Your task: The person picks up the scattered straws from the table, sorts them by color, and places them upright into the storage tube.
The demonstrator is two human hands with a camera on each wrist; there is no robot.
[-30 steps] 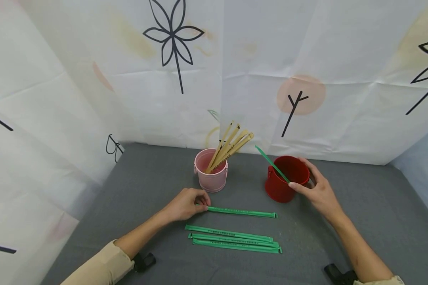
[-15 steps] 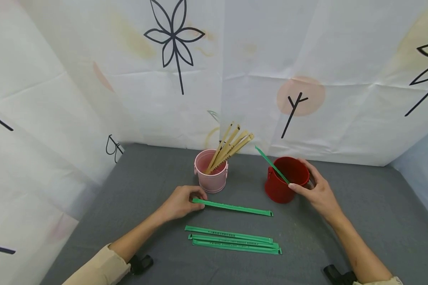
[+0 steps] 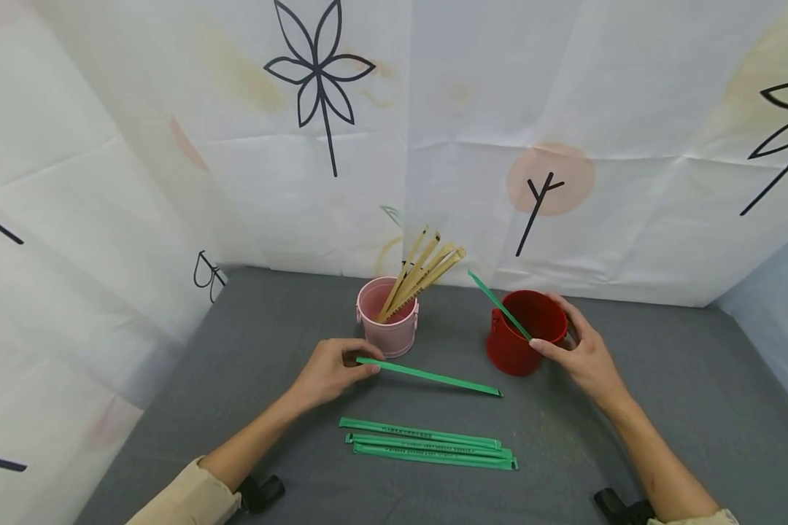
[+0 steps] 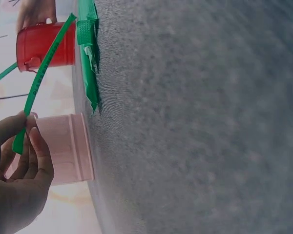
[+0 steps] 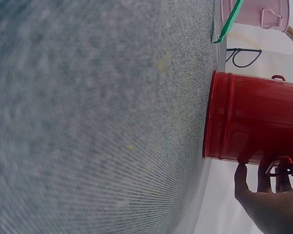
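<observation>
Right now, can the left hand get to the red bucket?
Probably yes: nothing seems to stand between the left hand and the red bucket, and the right hand holds the bucket's right side. But the left hand pinches a green stick.

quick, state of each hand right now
Left hand: pinching a long, slim green packet near one end.
Right hand: holding a glossy round red bucket.

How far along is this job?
Looks done: slim yellow packets lean in the round pink metal bucket, one green packet in the round red metal bucket. In hand: the left hand pinches another green packet; the right hand holds the red bucket. Seemingly left: green packets on the gray tabletop.
</observation>
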